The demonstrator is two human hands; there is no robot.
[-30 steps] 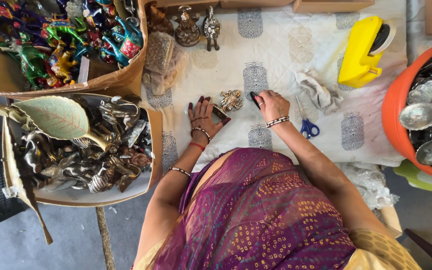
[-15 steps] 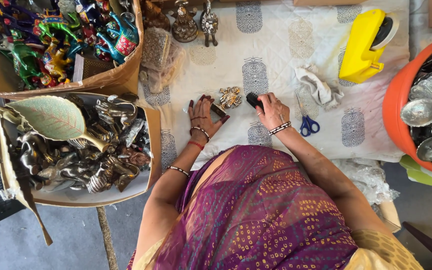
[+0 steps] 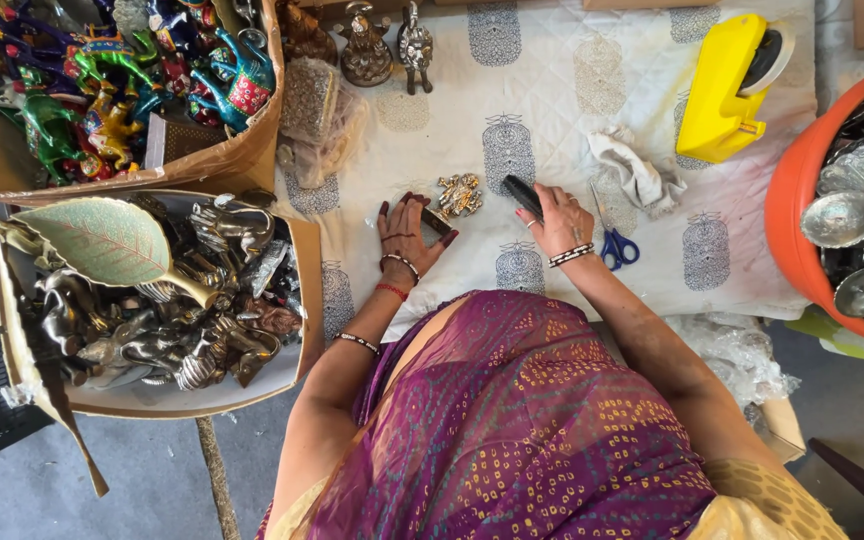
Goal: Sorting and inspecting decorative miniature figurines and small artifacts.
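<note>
Both hands [image 3: 407, 232] [image 3: 557, 215] low beside brass figurine [image 3: 459, 194].

Grey floor [image 3: 132, 470] below. Desk under a white quilted cloth [image 3: 552, 90] with printed motifs. Even daylight, soft shadows. No walls or windows visible.

A small gold-coloured metal figurine [image 3: 459, 194], ornate and glinting, is seen lying flat on the white printed cloth just above the frame's centre. A dark, slim brush-like tool [image 3: 523, 196] is held tilted just to its right, while a small dark flat piece [image 3: 436, 222] is pinned at its lower left.
</note>
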